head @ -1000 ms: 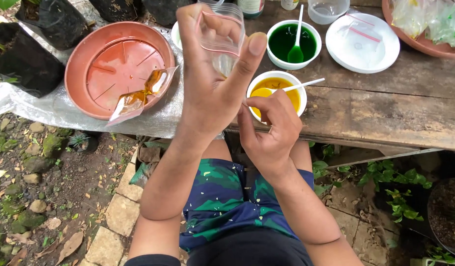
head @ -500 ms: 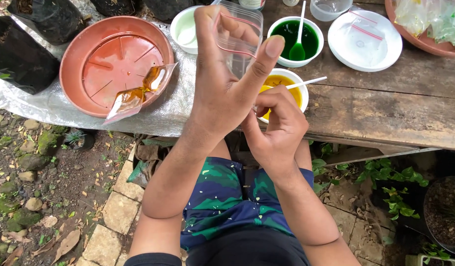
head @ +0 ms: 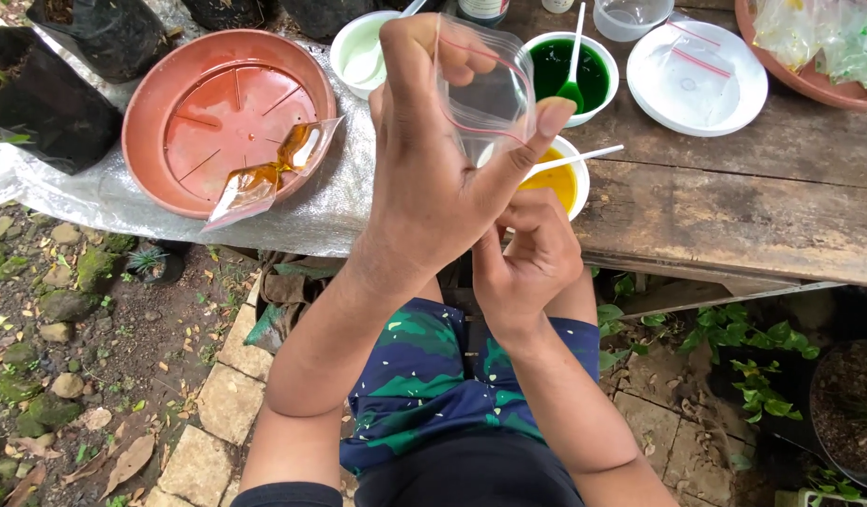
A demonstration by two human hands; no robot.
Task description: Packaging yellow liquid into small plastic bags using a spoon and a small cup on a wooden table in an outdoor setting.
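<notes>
Small clear bag (head: 485,94): it is up in the air, over the near edge of the worktop (head: 734,207). It has a thin red zip line at the top. It looks empty. It is held high and upright, maybe so the mouth stays up and easy to see.

Left hand (head: 433,178): its grip is closed on the small clear bag. The thumb is on one side and the fingers are on the other, so the bag cannot slip.

Right hand (head: 532,258): it sits just under the left hand, near the bottom of the bag. Its fingers are curled in. I cannot tell if they pinch the bag or a small thing, because the left hand hides them.

Yellow bowl (head: 556,178): a white bowl with yellow liquid, right behind the hands at the edge of the worktop. A white spoon (head: 584,155) rests in it. It is close, so it is easy to reach.

Filled bag (head: 264,174): a bag with orange-brown liquid lies flat in the round red-brown tray (head: 170,84) to the left. The tray may catch any drips.

Silver sheet (head: 77,202): it lies under the tray and hangs over the edge.

Green bowl (head: 570,70): a white bowl of dark green liquid with a green spoon in it, farther back.

Pale bowl (head: 363,52): a white bowl with pale liquid, beside the green bowl.

White plate (head: 706,80): more empty clear bags lie on it, far right.
</notes>
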